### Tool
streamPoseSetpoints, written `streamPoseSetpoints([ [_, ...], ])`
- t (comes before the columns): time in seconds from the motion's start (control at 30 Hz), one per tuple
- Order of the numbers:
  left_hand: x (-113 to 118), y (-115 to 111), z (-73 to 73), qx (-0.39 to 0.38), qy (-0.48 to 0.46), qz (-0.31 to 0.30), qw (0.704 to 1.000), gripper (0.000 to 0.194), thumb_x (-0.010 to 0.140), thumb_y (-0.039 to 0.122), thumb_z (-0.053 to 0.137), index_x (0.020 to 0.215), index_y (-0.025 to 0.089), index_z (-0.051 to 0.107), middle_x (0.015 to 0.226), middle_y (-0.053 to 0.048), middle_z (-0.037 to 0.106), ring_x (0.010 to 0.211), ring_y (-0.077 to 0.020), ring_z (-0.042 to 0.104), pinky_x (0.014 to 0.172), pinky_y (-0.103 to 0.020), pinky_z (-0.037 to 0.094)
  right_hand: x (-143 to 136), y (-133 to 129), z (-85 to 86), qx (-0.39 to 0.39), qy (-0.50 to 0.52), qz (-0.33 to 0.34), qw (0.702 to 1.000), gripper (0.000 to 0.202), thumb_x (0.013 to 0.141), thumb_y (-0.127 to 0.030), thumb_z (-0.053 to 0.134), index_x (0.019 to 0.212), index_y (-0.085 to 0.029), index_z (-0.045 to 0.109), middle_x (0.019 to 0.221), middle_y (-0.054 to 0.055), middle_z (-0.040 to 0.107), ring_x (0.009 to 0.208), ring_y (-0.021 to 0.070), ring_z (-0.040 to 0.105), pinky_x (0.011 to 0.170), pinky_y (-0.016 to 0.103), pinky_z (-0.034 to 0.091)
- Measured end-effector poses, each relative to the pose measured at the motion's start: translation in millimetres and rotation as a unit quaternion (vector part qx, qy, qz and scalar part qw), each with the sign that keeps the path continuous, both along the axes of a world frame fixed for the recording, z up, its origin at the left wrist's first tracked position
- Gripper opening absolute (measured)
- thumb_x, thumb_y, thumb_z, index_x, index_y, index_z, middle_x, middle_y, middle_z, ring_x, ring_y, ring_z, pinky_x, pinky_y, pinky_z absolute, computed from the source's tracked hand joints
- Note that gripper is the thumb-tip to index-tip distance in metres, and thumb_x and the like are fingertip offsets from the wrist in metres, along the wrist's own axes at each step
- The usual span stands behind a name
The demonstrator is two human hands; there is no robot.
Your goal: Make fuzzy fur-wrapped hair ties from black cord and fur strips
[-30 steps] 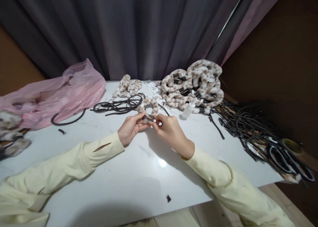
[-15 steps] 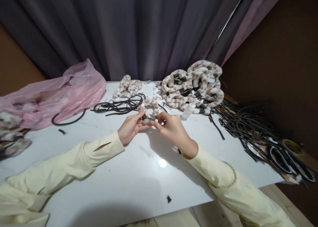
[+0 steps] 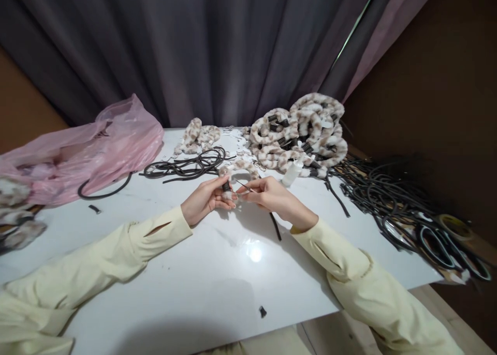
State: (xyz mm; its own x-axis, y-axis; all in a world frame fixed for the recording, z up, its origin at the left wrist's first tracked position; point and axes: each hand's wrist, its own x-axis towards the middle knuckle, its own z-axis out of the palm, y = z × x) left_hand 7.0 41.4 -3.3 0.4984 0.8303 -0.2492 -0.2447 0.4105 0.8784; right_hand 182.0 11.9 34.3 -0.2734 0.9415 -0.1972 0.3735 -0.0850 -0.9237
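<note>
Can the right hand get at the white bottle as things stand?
Probably yes: the white bottle is just beyond the right hand, with nothing visible between them, though the hand's fingers hold a slim tool that may need setting down first.

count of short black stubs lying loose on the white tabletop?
2: one stub at left, just in front of the pink bag; another stub near the table's front edge. More may be hidden under the black cord pile.

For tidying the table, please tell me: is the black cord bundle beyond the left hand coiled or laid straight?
Loosely coiled: the black cord bundle shows overlapping loops, with some ends sticking out.
</note>
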Motion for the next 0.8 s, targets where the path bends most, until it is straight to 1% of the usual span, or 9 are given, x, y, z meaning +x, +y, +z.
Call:
streamPoseSetpoints([
  [0.1, -0.6, 1.5, -0.1, -0.010, -0.003, -0.007, 1.000, 0.022, 0.087, 0.031, 0.049, 0.078, 0.012, 0.057, 0.064, -0.008, 0.066, 0.051, -0.0139, 0.065, 0.047, -0.017, 0.052, -1.9, -1.4, 0.3, 0.028, -0.004, -0.004, 1.000, 0.022, 0.069, -0.019, 0.057, 0.087, -0.011, 0.067, 0.040, -0.010, 0.033, 0.038, 0.0041, 0.023, 0.041, 0.020, 0.017],
  [0.17, -0.6, 1.8, 0.2, -0.015, -0.005, -0.009, 1.000, 0.021, 0.086, 0.030, 0.050, 0.078, 0.012, 0.057, 0.064, -0.008, 0.066, 0.053, -0.0146, 0.066, 0.047, -0.017, 0.052, -2.3, -1.4, -1.0, 0.052, -0.009, -0.013, 0.999, 0.024, 0.068, -0.019, 0.059, 0.089, -0.013, 0.067, 0.044, -0.009, 0.038, 0.040, 0.0043, 0.026, 0.041, 0.020, 0.019],
  [0.27, -0.6, 2.2, 0.9, -0.021, -0.009, -0.011, 1.000, 0.018, 0.085, 0.030, 0.052, 0.083, 0.013, 0.058, 0.067, -0.008, 0.067, 0.055, -0.0153, 0.066, 0.047, -0.017, 0.052, -3.0, -0.8, -4.6, 0.078, -0.018, -0.011, 0.997, 0.024, 0.068, -0.020, 0.061, 0.090, -0.013, 0.065, 0.049, -0.006, 0.045, 0.044, 0.0053, 0.033, 0.042, 0.019, 0.023],
  [0.33, -0.8, 2.7, 1.1, -0.027, -0.009, -0.013, 0.999, 0.018, 0.085, 0.030, 0.053, 0.086, 0.014, 0.058, 0.069, -0.008, 0.068, 0.057, -0.0157, 0.067, 0.048, -0.018, 0.053, -3.5, -0.4, -7.1, 0.088, -0.030, -0.004, 0.996, 0.024, 0.068, -0.020, 0.061, 0.090, -0.012, 0.065, 0.051, -0.005, 0.047, 0.046, 0.0061, 0.036, 0.043, 0.019, 0.025],
  [0.47, -1.5, 4.2, 1.0, -0.034, -0.010, -0.019, 0.999, 0.018, 0.086, 0.030, 0.051, 0.086, 0.013, 0.058, 0.069, -0.010, 0.069, 0.060, -0.0166, 0.068, 0.048, -0.018, 0.052, -3.8, 0.1, -9.0, 0.098, -0.042, 0.000, 0.994, 0.024, 0.069, -0.017, 0.059, 0.092, -0.013, 0.066, 0.052, -0.005, 0.049, 0.046, 0.0062, 0.036, 0.043, 0.019, 0.025],
  [0.53, -1.6, 4.4, 1.1, -0.038, -0.015, -0.019, 0.999, 0.018, 0.086, 0.029, 0.050, 0.086, 0.013, 0.058, 0.068, -0.009, 0.069, 0.060, -0.0166, 0.068, 0.047, -0.018, 0.052, -3.4, -0.3, -8.3, 0.101, -0.045, 0.000, 0.994, 0.024, 0.070, -0.016, 0.058, 0.093, -0.013, 0.066, 0.051, -0.005, 0.047, 0.046, 0.0060, 0.035, 0.042, 0.019, 0.024],
  [0.67, -1.2, 3.8, 1.8, -0.038, -0.024, -0.023, 0.999, 0.017, 0.086, 0.029, 0.051, 0.086, 0.014, 0.059, 0.068, -0.008, 0.068, 0.062, -0.0169, 0.068, 0.047, -0.018, 0.052, -2.6, -1.5, -6.0, 0.102, -0.059, 0.009, 0.993, 0.027, 0.072, -0.024, 0.059, 0.095, -0.012, 0.066, 0.047, -0.006, 0.043, 0.045, 0.0061, 0.033, 0.042, 0.019, 0.022],
  [0.73, -1.1, 3.6, 1.9, -0.034, -0.023, -0.025, 0.999, 0.018, 0.085, 0.030, 0.052, 0.086, 0.014, 0.059, 0.068, -0.009, 0.068, 0.063, -0.0172, 0.068, 0.048, -0.018, 0.053, -2.8, -1.5, -6.2, 0.100, -0.066, 0.012, 0.993, 0.028, 0.073, -0.028, 0.060, 0.095, -0.012, 0.066, 0.048, -0.006, 0.044, 0.045, 0.0061, 0.033, 0.042, 0.019, 0.022],
  [0.8, -1.3, 3.9, 1.4, -0.032, -0.022, -0.026, 0.999, 0.017, 0.085, 0.029, 0.052, 0.085, 0.014, 0.058, 0.069, -0.009, 0.068, 0.063, -0.0173, 0.068, 0.048, -0.019, 0.053, -3.6, -0.8, -7.9, 0.098, -0.070, 0.016, 0.993, 0.026, 0.072, -0.028, 0.060, 0.093, -0.012, 0.066, 0.049, -0.005, 0.046, 0.045, 0.0060, 0.034, 0.042, 0.019, 0.023],
])
